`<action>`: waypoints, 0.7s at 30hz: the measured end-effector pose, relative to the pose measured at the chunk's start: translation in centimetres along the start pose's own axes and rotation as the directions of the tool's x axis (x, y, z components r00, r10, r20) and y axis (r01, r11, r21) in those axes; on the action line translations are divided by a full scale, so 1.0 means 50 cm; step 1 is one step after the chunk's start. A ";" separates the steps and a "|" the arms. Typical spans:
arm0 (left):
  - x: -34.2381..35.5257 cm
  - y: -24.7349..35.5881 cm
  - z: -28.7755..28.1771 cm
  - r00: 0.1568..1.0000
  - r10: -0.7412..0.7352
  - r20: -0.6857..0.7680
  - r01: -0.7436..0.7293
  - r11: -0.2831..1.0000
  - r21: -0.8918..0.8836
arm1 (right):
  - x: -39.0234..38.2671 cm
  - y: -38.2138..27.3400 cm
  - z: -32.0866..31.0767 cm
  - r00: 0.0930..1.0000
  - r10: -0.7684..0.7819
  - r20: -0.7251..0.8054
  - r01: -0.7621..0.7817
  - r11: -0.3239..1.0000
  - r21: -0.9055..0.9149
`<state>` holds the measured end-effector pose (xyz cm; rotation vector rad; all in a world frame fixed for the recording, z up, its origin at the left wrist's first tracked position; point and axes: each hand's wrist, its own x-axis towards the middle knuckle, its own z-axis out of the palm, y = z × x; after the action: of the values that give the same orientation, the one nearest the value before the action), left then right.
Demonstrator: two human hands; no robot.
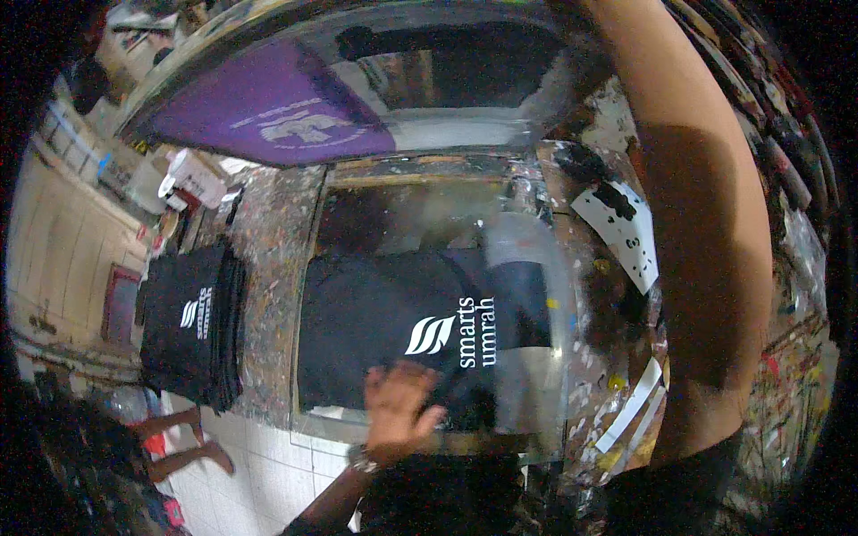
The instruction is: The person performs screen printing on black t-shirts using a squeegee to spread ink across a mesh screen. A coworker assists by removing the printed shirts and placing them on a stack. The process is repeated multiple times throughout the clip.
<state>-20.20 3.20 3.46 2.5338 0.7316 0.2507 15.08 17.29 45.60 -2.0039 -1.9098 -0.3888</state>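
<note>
A black cloth item [357, 313] with a white printed logo and lettering lies flat on a board in the middle of the paint-spattered table. My left hand [399, 411] rests on its near part, fingers apart and spread, a watch at the wrist. My right arm reaches up along the right side and leaves the picture at the top, so that hand is out of sight. Over the far side of the board is a raised printing screen [214, 107] with purple mesh and a pale logo. A stack of similar black printed items [183, 348] lies to the left.
White tubs [192, 174] stand at the far left of the table [273, 268]. A white sheet with dark blotches [608, 223] and white strips [626, 411] lie on the right. At lower left, another person's bare legs [206, 447] show on the tiled floor.
</note>
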 end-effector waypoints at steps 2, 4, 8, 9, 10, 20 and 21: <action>-0.031 -0.032 -0.010 0.988 -0.121 -0.098 0.141 0.963 0.229 | 0.035 0.017 0.010 0.999 -0.035 0.005 0.035 0.999 -0.035; -0.032 -0.061 0.013 0.980 -0.184 -0.077 0.200 0.919 0.339 | 0.034 0.040 0.009 0.999 -0.035 0.040 0.035 0.999 -0.009; -0.020 -0.075 -0.008 0.967 -0.255 0.020 0.231 0.906 0.353 | 0.026 0.007 0.035 1.000 -0.015 -0.001 0.015 0.996 0.085; -0.008 -0.090 0.008 0.978 -0.210 -0.020 0.198 0.880 0.432 | 0.031 0.014 0.032 1.000 -0.006 -0.030 0.008 0.998 0.069; -0.005 -0.093 0.017 0.977 -0.214 -0.009 0.199 0.894 0.401 | 0.078 0.036 0.029 0.998 -0.045 0.051 0.040 0.994 0.101; 0.005 -0.104 0.022 0.979 -0.204 -0.022 0.187 0.846 0.499 | 0.154 0.099 0.092 0.994 0.014 0.109 -0.019 0.999 0.044; 0.006 -0.099 0.017 0.980 -0.200 -0.022 0.185 0.853 0.488 | 0.155 0.094 0.087 0.995 0.020 0.095 -0.024 0.999 0.035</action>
<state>-21.92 6.69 0.27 2.8923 1.1528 -0.0535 20.04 25.99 44.67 -2.0518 -1.9343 -0.2563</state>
